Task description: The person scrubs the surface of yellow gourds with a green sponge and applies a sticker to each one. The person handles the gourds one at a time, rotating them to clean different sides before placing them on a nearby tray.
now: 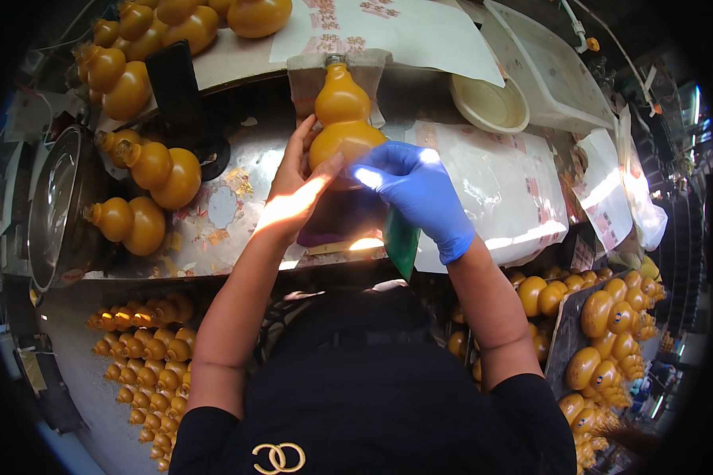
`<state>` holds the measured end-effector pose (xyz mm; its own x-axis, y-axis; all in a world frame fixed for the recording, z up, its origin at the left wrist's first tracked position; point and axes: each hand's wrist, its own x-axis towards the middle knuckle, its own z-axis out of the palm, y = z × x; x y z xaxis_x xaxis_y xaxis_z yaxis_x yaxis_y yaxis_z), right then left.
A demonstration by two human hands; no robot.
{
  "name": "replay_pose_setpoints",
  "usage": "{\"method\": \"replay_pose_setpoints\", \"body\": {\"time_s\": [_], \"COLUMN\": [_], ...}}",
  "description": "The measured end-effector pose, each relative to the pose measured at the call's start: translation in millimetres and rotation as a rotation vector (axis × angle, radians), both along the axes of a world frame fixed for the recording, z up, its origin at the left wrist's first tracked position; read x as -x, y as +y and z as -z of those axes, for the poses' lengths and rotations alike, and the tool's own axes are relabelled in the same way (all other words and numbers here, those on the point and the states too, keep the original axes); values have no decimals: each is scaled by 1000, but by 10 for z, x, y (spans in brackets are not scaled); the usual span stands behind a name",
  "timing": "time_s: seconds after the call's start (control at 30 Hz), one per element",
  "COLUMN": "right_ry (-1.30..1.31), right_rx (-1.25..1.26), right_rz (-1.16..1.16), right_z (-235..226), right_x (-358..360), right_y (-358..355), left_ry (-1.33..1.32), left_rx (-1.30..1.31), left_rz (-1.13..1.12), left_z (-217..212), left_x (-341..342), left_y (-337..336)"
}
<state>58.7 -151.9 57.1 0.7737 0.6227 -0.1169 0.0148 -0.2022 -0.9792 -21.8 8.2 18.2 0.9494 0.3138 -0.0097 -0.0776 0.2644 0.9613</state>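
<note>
A glossy amber gourd-shaped bottle (342, 103) lies in front of me, its neck pointing away onto a pale cloth (305, 83). My bare left hand (297, 186) grips its left side, thumb on the wide lower bulb and fingers around the edge. In a blue glove, my right hand (416, 186) is closed, its fingertips pinched against the lower right of that bulb. What the pinch holds is hidden. Below the gloved palm hangs a green pointed piece (402, 241); I cannot tell whether the hand holds it.
More gourd bottles (166, 174) stand at the left, beside a black stand (174, 87) and a round metal pan (55, 206). Printed sheets (491, 182) cover the right worktop, near a round bowl (491, 103) and white tub (547, 63). Many gourds (154, 348) fill both lower sides.
</note>
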Motion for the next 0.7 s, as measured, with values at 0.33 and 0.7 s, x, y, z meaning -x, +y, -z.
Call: {"method": "replay_pose_setpoints", "body": {"time_s": [0.33,0.7], "right_ry": [110,257], "right_rx": [-3,-3], "right_rz": [102,-144], "right_z": [105,217], "right_x": [-92,-295], "right_y": [-188,-127], "left_ry": [-6,43], "left_rx": [73,139], "left_rz": [-17,0], "left_z": [26,-19], "left_x": [-18,-72], "left_y": [-5,66]}}
